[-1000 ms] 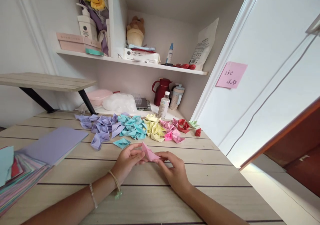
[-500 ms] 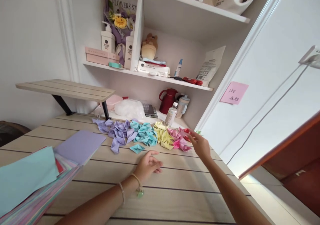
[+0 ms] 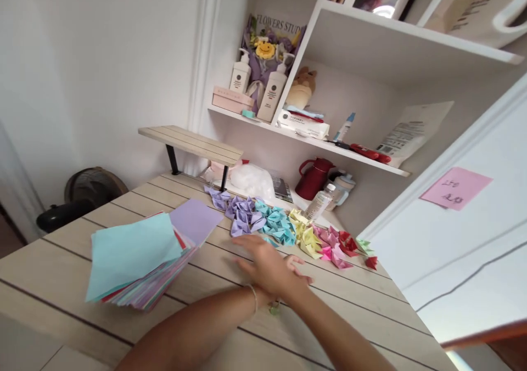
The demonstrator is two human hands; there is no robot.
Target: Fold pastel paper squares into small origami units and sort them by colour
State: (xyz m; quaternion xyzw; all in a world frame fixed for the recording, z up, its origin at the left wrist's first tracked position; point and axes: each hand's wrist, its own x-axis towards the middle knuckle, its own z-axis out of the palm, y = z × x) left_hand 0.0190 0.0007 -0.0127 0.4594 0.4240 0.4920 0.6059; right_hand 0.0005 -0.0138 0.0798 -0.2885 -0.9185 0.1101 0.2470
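My right hand [image 3: 265,261] reaches leftward across my left wrist, fingers spread and holding nothing. Beneath it, my left hand [image 3: 297,266] is partly hidden; the fingers that show are apart, with nothing in them. Just beyond both hands lie folded paper boats in a row: purple boats [image 3: 242,213], teal boats [image 3: 278,224], yellow boats [image 3: 307,236], pink boats [image 3: 331,245] and red boats [image 3: 348,243]. One teal boat is partly covered by my right hand. To the left, a fanned stack of coloured paper [image 3: 135,256] has teal on top, beside a purple sheet [image 3: 195,217].
A small raised wooden stand [image 3: 191,146] is at the table's back left. Behind the boats stand a clear bottle [image 3: 319,202], a dark red jug [image 3: 313,179] and a pale cup [image 3: 342,187]. Shelves [image 3: 362,162] rise above. A fan [image 3: 94,184] sits beyond the left edge.
My right hand has left the red boats and swung left over my left wrist. The camera view has turned left, bringing the whole paper stack and the fan into sight.
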